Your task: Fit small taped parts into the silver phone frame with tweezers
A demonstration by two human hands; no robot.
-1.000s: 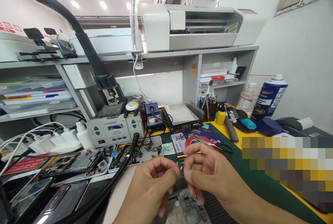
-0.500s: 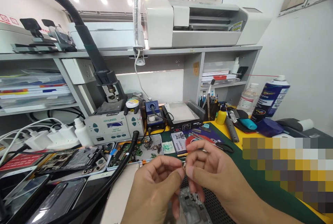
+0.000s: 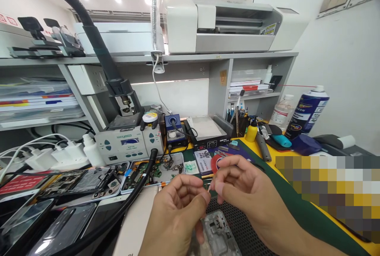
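My left hand [image 3: 178, 216] is closed, with its thumb pressed against the index finger. Facing it, my right hand [image 3: 249, 192] pinches with thumb and index finger, its other fingers curled. Between the two sets of fingertips shows a tiny pale sliver [image 3: 209, 188], too small to name. Below the hands lies a grey metal phone frame [image 3: 221, 234], partly covered by my left hand. It rests on a black perforated mat [image 3: 246, 230].
Phones [image 3: 65, 228] and a tray of circuit boards [image 3: 175, 169] lie at left, crossed by a black hose [image 3: 135, 192]. A soldering station [image 3: 130, 145], a hot plate [image 3: 208, 129], red tape roll [image 3: 216, 163], yellow bottle [image 3: 251, 132] and spray can [image 3: 307, 111] stand behind.
My right hand has moved slightly up and right, its lower fingers drawn away from the phone frame. More of the frame and the mat shows. The left hand stays nearly in place.
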